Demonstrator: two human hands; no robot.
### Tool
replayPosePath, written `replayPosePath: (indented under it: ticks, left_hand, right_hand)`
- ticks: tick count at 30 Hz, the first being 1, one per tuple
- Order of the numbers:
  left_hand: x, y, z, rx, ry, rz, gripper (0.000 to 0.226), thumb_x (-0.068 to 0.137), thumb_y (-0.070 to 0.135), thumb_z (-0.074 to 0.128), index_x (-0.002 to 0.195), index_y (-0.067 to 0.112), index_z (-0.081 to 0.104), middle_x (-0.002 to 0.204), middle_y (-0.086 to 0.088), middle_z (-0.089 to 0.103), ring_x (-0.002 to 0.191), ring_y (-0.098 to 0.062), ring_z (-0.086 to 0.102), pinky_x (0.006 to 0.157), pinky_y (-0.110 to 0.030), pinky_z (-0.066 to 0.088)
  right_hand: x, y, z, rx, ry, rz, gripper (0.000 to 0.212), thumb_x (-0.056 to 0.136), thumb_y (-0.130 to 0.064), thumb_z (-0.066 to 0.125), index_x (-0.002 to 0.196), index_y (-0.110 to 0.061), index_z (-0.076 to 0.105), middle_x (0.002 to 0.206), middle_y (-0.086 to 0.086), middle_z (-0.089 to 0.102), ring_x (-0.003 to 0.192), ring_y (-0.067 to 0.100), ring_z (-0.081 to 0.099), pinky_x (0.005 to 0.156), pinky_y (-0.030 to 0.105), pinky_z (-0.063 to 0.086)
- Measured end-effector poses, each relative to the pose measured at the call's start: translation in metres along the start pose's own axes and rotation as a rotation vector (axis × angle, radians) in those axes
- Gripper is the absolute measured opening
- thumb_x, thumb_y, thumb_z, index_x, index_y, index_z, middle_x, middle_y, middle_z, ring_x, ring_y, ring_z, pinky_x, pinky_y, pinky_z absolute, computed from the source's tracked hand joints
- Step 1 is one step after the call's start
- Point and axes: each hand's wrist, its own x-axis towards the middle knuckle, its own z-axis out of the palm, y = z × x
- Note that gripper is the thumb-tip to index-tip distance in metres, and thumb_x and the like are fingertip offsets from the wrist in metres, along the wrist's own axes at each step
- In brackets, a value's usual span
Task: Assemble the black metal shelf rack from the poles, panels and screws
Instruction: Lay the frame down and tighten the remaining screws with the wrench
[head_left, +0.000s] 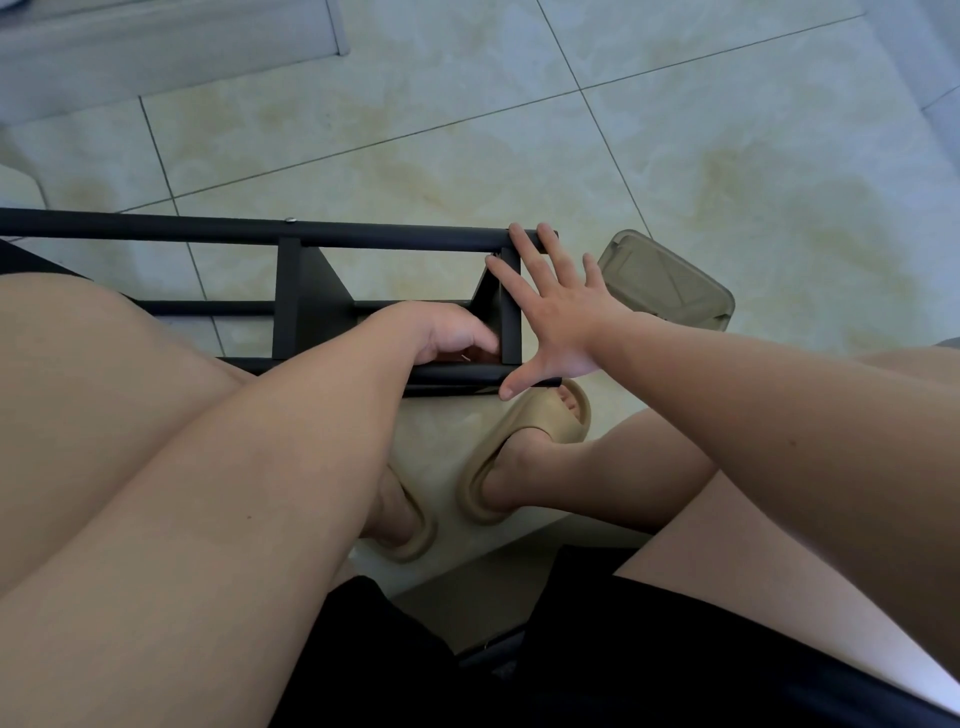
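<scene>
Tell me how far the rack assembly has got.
Done: the black poles already carry two panels, with a screw head showing on the far pole. In hand: the right hand presses flat on the end panel while the left hand, fingers curled, reaches in beside it; what it holds is hidden. Left: probably fixing that end panel; the poles' other ends are out of view.

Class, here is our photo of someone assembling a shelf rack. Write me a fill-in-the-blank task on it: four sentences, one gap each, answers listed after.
1. The right hand presses on the black rack with its fingers ____.
2. The rack lies on a ____ floor.
3. The tan container sits on the rack's ____ side.
4. The left hand, inside the frame, has fingers that are ____, not straight.

Missing words: spread; tiled; right; curled
</scene>
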Motion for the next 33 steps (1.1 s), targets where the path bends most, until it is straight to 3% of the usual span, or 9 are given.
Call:
replayPosePath:
  ticks: [3, 7, 10, 13, 18, 21, 25, 29, 33]
  left_hand:
    - [0.0012, -0.0006, -0.0008, -0.013, -0.024, -0.006, 0.032, 0.086, 0.011, 0.064, 0.116, 0.000, 0.070, 0.099, -0.013, 0.072, 0.088, -0.026, 0.065, 0.086, -0.034, 0.052]
    - [-0.0004, 0.0000, -0.0020, -0.058, -0.060, 0.014, 0.022, 0.088, 0.008, 0.059, 0.106, 0.008, 0.072, 0.088, -0.006, 0.073, 0.076, -0.019, 0.069, 0.067, -0.024, 0.055]
    - [-0.0010, -0.0002, -0.0026, -0.086, -0.089, 0.003, 0.018, 0.088, 0.009, 0.058, 0.101, 0.008, 0.070, 0.092, -0.009, 0.070, 0.082, -0.024, 0.066, 0.074, -0.028, 0.053]
    - [0.0005, -0.0006, -0.0016, -0.036, -0.058, -0.021, 0.012, 0.087, 0.014, 0.063, 0.089, 0.009, 0.074, 0.088, -0.010, 0.072, 0.074, -0.023, 0.067, 0.068, -0.029, 0.055]
    - [0.0027, -0.0011, -0.0017, -0.010, -0.034, -0.005, 0.031, 0.085, 0.012, 0.065, 0.113, 0.000, 0.071, 0.103, -0.016, 0.073, 0.089, -0.027, 0.066, 0.094, -0.041, 0.053]
    - [0.0013, -0.0007, -0.0026, -0.032, -0.058, -0.015, 0.033, 0.086, 0.009, 0.061, 0.117, -0.002, 0.068, 0.106, -0.017, 0.071, 0.094, -0.028, 0.065, 0.098, -0.043, 0.051]
    - [0.0013, -0.0013, -0.0029, -0.104, -0.080, -0.013, 0.032, 0.088, 0.010, 0.058, 0.116, -0.002, 0.068, 0.102, -0.013, 0.068, 0.092, -0.026, 0.063, 0.099, -0.042, 0.050]
    - [0.0008, -0.0008, -0.0018, -0.028, -0.055, -0.030, 0.015, 0.089, 0.017, 0.062, 0.088, 0.009, 0.075, 0.082, -0.005, 0.073, 0.076, -0.022, 0.065, 0.078, -0.032, 0.052]
    - [0.0034, -0.0020, -0.0031, 0.015, -0.045, -0.046, 0.031, 0.087, 0.017, 0.065, 0.114, 0.003, 0.072, 0.109, -0.014, 0.074, 0.092, -0.026, 0.067, 0.089, -0.035, 0.052]
  right_hand:
    - [0.0006, 0.0003, 0.0016, 0.000, 0.006, -0.004, 0.152, 0.046, -0.101, 0.053, 0.157, -0.030, -0.023, 0.159, 0.002, -0.042, 0.147, 0.032, -0.036, 0.118, 0.071, 0.003]
    - [0.0021, 0.0009, 0.0031, 0.002, 0.010, -0.005, 0.153, 0.041, -0.103, 0.047, 0.156, -0.031, -0.023, 0.159, 0.001, -0.042, 0.148, 0.032, -0.036, 0.117, 0.071, 0.004]
    - [0.0025, 0.0017, 0.0037, 0.003, 0.014, -0.007, 0.153, 0.041, -0.103, 0.047, 0.157, -0.031, -0.023, 0.159, 0.001, -0.042, 0.148, 0.032, -0.036, 0.117, 0.071, 0.004]
    - [0.0022, 0.0012, 0.0037, 0.002, 0.015, -0.007, 0.153, 0.041, -0.103, 0.047, 0.157, -0.031, -0.022, 0.159, 0.002, -0.041, 0.148, 0.032, -0.035, 0.117, 0.071, 0.004]
    - [0.0015, 0.0006, 0.0027, 0.005, 0.010, -0.005, 0.153, 0.043, -0.102, 0.050, 0.157, -0.031, -0.023, 0.159, 0.001, -0.041, 0.148, 0.032, -0.036, 0.118, 0.071, 0.004]
    - [0.0011, 0.0007, 0.0021, 0.006, 0.010, -0.003, 0.153, 0.044, -0.102, 0.052, 0.157, -0.031, -0.022, 0.159, 0.001, -0.041, 0.148, 0.032, -0.036, 0.118, 0.071, 0.004]
    - [0.0007, 0.0005, 0.0016, 0.008, 0.009, 0.001, 0.153, 0.045, -0.101, 0.054, 0.157, -0.031, -0.022, 0.159, 0.000, -0.042, 0.148, 0.032, -0.036, 0.118, 0.071, 0.003]
    - [0.0001, 0.0000, 0.0016, 0.009, 0.008, -0.001, 0.152, 0.047, -0.100, 0.056, 0.157, -0.031, -0.022, 0.159, 0.001, -0.042, 0.148, 0.032, -0.036, 0.118, 0.071, 0.003]
    - [-0.0003, 0.0006, 0.0009, 0.007, 0.007, 0.002, 0.152, 0.048, -0.100, 0.057, 0.157, -0.030, -0.022, 0.159, 0.001, -0.042, 0.147, 0.032, -0.036, 0.118, 0.071, 0.003]
